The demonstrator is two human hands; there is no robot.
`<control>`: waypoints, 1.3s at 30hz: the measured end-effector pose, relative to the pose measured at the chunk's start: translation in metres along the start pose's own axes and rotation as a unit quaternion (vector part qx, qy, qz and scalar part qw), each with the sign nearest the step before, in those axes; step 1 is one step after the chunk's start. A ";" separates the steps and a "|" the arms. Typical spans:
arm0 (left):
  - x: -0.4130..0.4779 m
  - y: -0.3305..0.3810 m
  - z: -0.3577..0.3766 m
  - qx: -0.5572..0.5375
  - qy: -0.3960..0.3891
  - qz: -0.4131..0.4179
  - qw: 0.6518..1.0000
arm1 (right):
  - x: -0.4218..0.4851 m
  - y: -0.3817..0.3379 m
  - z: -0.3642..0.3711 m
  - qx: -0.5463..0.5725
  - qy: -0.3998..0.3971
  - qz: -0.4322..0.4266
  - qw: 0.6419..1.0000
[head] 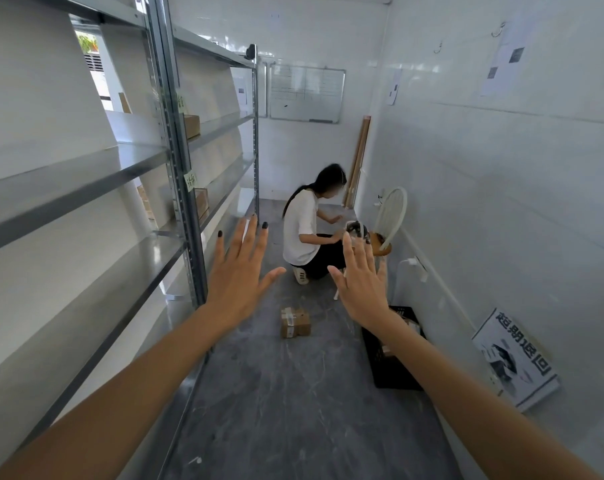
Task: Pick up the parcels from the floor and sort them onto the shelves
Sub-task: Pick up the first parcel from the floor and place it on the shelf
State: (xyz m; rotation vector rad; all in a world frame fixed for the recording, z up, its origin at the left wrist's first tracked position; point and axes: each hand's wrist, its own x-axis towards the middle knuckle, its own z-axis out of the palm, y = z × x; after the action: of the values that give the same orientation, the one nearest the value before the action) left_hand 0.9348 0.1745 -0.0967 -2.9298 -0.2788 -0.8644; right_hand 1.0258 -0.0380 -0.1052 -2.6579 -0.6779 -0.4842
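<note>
Two bare hands are stretching forward, fingers spread, above a parcel on the floor.

In the head view, the left hand [236, 271] is hovering at centre-left with straight fingers fanned wide and holding nothing. The right hand [361, 282] is hovering at centre-right, equally wide and empty. A taped brown parcel [295, 322] is lying on the grey floor [293, 393] at the centre of the frame, below and between the hands and touching neither. Metal shelves [182, 161] are running along the left side, carrying a cardboard box [192, 125] on an upper level and another box [201, 201] lower down. A black crate [390, 362] is sitting by the right wall, partly hidden by the right forearm. In the background, a crouching person [304, 230] is leaning toward a white-backed chair [390, 216].
</note>
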 end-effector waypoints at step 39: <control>0.140 -0.054 0.153 -0.047 -0.063 -0.018 0.997 | 0.158 0.050 0.114 0.009 -0.064 0.057 0.996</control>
State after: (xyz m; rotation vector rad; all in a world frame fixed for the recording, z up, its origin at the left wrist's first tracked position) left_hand 1.1212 0.2676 -0.1479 -3.0812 -0.3068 -0.7171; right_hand 1.2084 0.0298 -0.1541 -2.7088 -0.5607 -0.2779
